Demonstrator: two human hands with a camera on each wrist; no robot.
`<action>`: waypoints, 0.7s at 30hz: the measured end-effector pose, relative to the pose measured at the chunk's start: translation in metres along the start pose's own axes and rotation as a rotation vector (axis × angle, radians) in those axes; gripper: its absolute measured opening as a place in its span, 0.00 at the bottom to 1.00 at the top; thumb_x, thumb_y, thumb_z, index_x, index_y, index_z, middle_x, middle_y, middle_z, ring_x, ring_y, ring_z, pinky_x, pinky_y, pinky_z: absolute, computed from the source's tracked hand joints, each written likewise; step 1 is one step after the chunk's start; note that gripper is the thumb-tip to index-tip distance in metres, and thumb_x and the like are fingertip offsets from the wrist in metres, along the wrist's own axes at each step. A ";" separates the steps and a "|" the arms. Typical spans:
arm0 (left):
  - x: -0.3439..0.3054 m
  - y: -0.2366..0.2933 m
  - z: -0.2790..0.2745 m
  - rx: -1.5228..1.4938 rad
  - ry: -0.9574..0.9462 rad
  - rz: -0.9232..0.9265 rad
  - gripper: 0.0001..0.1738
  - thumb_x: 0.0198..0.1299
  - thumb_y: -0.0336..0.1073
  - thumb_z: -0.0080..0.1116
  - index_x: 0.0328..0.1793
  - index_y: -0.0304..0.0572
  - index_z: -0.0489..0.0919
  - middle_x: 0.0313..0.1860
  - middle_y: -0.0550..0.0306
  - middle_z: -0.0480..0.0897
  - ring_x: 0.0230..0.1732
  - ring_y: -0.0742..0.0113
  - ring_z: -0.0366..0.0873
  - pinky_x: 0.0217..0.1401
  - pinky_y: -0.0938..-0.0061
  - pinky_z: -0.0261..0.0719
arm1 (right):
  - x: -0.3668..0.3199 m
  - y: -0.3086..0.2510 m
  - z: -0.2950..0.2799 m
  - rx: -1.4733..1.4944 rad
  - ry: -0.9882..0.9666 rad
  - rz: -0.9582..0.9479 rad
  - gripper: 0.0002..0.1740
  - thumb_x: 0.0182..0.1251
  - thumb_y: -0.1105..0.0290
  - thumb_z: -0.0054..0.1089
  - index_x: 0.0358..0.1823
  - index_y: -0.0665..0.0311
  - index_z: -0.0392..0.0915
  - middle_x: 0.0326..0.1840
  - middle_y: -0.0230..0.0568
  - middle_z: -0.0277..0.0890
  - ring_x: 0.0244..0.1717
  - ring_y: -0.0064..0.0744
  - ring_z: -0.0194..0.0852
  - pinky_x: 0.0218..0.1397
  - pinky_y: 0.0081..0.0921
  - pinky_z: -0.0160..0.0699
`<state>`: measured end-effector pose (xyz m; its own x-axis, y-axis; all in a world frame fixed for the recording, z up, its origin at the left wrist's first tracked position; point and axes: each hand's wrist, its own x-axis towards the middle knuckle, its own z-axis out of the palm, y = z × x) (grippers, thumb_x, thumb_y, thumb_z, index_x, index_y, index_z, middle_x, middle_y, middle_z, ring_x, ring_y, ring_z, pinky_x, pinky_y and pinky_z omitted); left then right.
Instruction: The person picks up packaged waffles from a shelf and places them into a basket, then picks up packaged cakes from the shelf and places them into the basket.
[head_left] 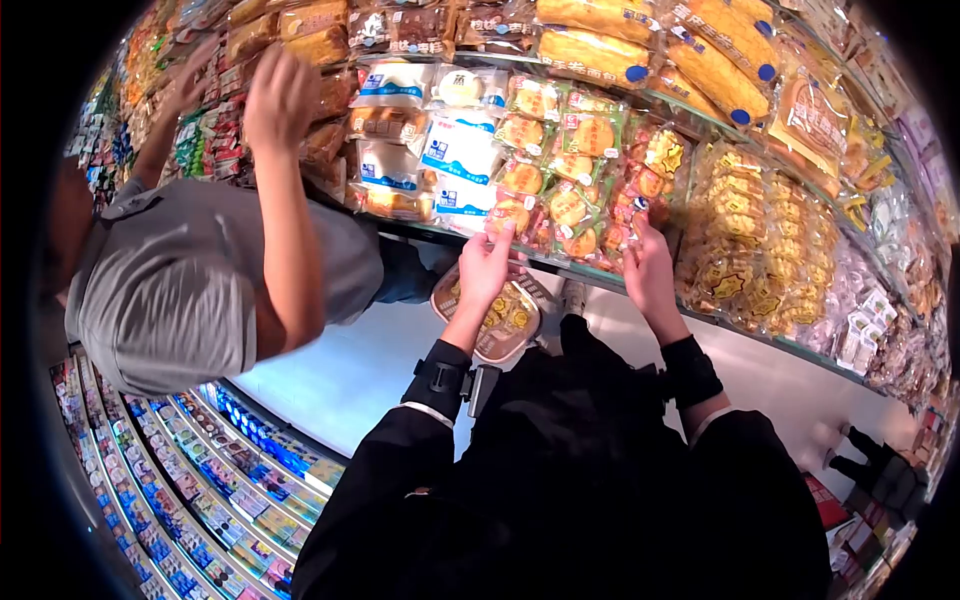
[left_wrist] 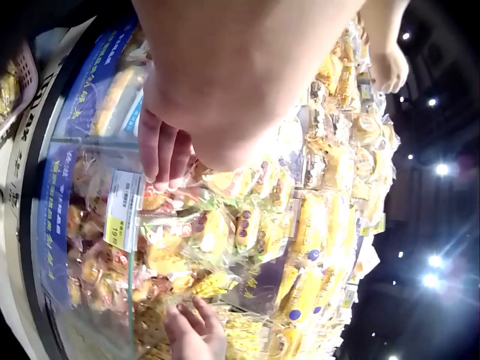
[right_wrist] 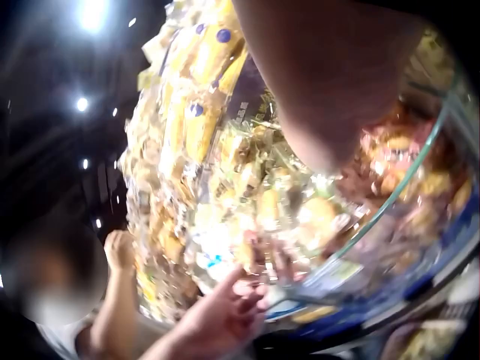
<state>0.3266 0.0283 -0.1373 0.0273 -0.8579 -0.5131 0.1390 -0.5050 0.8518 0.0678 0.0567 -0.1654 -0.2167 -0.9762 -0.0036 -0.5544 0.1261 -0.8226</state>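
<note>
My left hand [head_left: 487, 265] is at the front edge of a bakery display, fingertips right at a clear pack of round pastries [head_left: 512, 213]. In the left wrist view its fingers [left_wrist: 163, 150] reach down fairly straight beside a price tag [left_wrist: 122, 210]. My right hand [head_left: 652, 265] reaches over the same edge farther right, fingertips at a red-wrapped snack pack [head_left: 645, 185]. The left wrist view shows the right hand's fingers [left_wrist: 202, 311] apart, among yellow packs. Between my hands lie several green-edged pastry packs [head_left: 570, 205]. Forearm and glare hide part of the right hand's work.
White-and-blue bread packs [head_left: 460, 145] lie left of the pastries, bagged yellow snacks [head_left: 765, 240] to the right. A glass panel [right_wrist: 405, 176] edges the display. A basket [head_left: 490, 350] holding packs is below. Another person in grey [head_left: 190, 280] reaches over the shelves at left.
</note>
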 end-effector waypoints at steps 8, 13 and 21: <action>0.006 0.006 -0.001 0.372 0.224 0.354 0.22 0.65 0.41 0.62 0.56 0.33 0.72 0.29 0.53 0.82 0.24 0.69 0.83 0.24 0.77 0.76 | 0.027 0.039 0.019 -0.481 -0.204 -0.145 0.41 0.44 0.54 0.75 0.60 0.63 0.73 0.51 0.49 0.79 0.54 0.48 0.73 0.64 0.37 0.67; 0.024 0.020 -0.012 0.363 0.026 0.488 0.22 0.69 0.37 0.56 0.66 0.38 0.71 0.28 0.63 0.75 0.23 0.79 0.69 0.25 0.81 0.67 | 0.039 0.030 0.023 -0.717 -0.282 0.003 0.36 0.42 0.54 0.76 0.55 0.55 0.76 0.48 0.45 0.81 0.58 0.47 0.71 0.63 0.37 0.69; -0.018 0.025 -0.024 0.027 -0.257 0.114 0.17 0.73 0.39 0.48 0.62 0.39 0.71 0.42 0.60 0.78 0.36 0.75 0.76 0.34 0.78 0.80 | 0.015 0.058 0.013 -0.241 0.046 -0.155 0.11 0.58 0.80 0.58 0.44 0.69 0.79 0.36 0.52 0.81 0.35 0.50 0.81 0.40 0.37 0.79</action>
<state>0.3529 0.0332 -0.1098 -0.2112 -0.9033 -0.3735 0.1225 -0.4036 0.9067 0.0430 0.0474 -0.2202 -0.1476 -0.9788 0.1418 -0.7573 0.0196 -0.6528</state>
